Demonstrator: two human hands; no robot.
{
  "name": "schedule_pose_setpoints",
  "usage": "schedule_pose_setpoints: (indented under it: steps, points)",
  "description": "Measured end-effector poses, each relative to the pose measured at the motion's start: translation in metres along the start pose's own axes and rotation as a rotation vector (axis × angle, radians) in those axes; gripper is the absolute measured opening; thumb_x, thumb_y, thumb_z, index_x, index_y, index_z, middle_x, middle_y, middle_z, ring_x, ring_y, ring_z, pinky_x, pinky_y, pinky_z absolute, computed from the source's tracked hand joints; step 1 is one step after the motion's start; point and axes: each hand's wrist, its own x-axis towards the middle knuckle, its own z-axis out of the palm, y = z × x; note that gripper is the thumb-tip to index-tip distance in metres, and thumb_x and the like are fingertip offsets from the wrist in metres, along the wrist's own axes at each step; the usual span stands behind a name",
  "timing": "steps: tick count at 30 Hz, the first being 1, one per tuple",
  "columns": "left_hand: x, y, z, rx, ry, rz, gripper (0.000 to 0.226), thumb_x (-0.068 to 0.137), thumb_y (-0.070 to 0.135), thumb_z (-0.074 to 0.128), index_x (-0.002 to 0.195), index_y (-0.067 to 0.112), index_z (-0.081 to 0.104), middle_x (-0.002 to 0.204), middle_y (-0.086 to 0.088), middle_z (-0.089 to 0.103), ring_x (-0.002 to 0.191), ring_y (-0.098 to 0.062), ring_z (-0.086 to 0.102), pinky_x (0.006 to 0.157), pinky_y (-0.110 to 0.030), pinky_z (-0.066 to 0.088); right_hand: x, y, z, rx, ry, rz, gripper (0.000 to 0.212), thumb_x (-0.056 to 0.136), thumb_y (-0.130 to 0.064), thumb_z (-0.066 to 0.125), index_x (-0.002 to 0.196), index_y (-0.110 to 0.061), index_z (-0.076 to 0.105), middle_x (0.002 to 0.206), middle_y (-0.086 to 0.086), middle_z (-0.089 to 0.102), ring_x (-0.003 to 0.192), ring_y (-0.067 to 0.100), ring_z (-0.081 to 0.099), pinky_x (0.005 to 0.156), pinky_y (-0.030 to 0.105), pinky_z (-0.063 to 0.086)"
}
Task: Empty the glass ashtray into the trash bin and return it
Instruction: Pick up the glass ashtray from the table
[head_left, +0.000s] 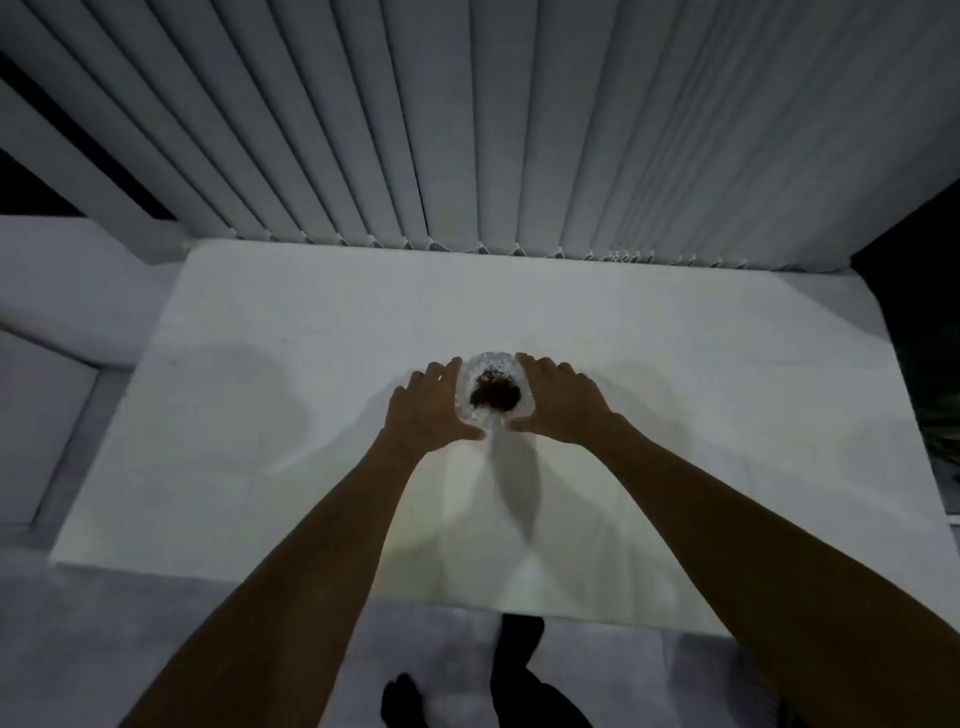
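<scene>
A clear cut-glass ashtray (493, 392) with a dark heap of ash in its middle sits near the centre of a white table (260, 415). My left hand (428, 410) cups its left side and my right hand (558, 402) cups its right side, fingers curled along the rim. Both hands touch the glass, and the ashtray looks to be resting on the table. No trash bin is in view.
Grey vertical blinds (519, 130) hang right behind the table's far edge. A white sofa or bench (62, 312) stands to the left. My dark-clad legs and foot (519, 675) show below the table's near edge on a pale floor.
</scene>
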Motion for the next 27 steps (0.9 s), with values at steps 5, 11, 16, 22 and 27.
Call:
schedule_pose_setpoints:
  steps: [5, 11, 16, 22, 27]
  points:
    - [0.007, -0.002, 0.007, -0.103, -0.121, -0.072, 0.119, 0.061, 0.059, 0.096, 0.158, 0.022, 0.037, 0.149, -0.004, 0.051, 0.138, -0.031, 0.05, 0.107, -0.052, 0.049, 0.006, 0.005, 0.017, -0.006, -0.009, 0.008, 0.121, 0.075, -0.066, 0.081, 0.163, -0.011, 0.018, 0.143, 0.014, 0.054, 0.125, 0.036, 0.057, 0.095, 0.047, 0.053]
    - [0.012, -0.003, 0.003, -0.133, -0.114, -0.042, 0.095, 0.065, 0.05, 0.096, 0.146, 0.024, 0.053, 0.138, -0.009, 0.056, 0.135, -0.036, 0.049, 0.104, -0.054, 0.051, 0.01, 0.007, 0.021, 0.055, -0.01, 0.049, 0.112, 0.075, -0.057, 0.084, 0.159, -0.011, 0.027, 0.143, 0.01, 0.057, 0.125, 0.036, 0.054, 0.093, 0.049, 0.055]
    - [0.021, -0.012, -0.002, -0.176, -0.118, -0.016, 0.092, 0.064, 0.053, 0.096, 0.143, 0.024, 0.061, 0.133, -0.008, 0.056, 0.128, -0.032, 0.051, 0.102, -0.052, 0.052, 0.009, 0.008, 0.019, 0.125, 0.021, 0.077, 0.092, 0.077, -0.049, 0.085, 0.15, -0.018, 0.039, 0.14, 0.002, 0.061, 0.125, 0.03, 0.055, 0.09, 0.044, 0.053]
    - [0.032, -0.024, 0.004, -0.173, -0.08, 0.049, 0.095, 0.065, 0.056, 0.094, 0.146, 0.021, 0.059, 0.133, -0.01, 0.057, 0.124, -0.033, 0.051, 0.101, -0.049, 0.051, 0.015, 0.005, 0.017, 0.229, 0.022, 0.16, 0.086, 0.073, -0.047, 0.09, 0.144, -0.02, 0.049, 0.136, 0.001, 0.064, 0.125, 0.025, 0.054, 0.093, 0.043, 0.054]
    - [0.037, -0.04, 0.017, -0.21, -0.024, 0.093, 0.095, 0.059, 0.059, 0.096, 0.139, 0.017, 0.066, 0.127, -0.01, 0.061, 0.115, -0.034, 0.056, 0.087, -0.048, 0.057, 0.015, 0.002, 0.019, 0.284, 0.052, 0.195, 0.084, 0.072, -0.046, 0.092, 0.142, -0.018, 0.054, 0.133, 0.002, 0.065, 0.124, 0.025, 0.055, 0.093, 0.039, 0.049]
